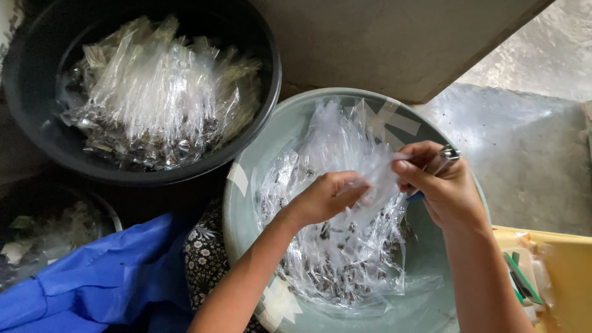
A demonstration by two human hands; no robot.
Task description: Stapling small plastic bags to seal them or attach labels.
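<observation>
left hand [327,198]: centre frame, forearm comes up from bottom edge, fingers curled, pinching a clear plastic bag [376,179] at its top.
right hand [441,185]: right of centre, forearm from lower right, thumb and forefinger pinching the same bag's edge; a small metal tool with a blue handle [445,155] tucked in the fingers.
bag: held between both hands, above the green basin [243,203], touching the pile.
pile [336,246]: clear bags with dark small pieces, lying in the green basin.
black tub [37,123]: upper left, full of similar bags.
blue cloth [105,277]: lower left.
yellow crate [567,271]: lower right edge.
</observation>
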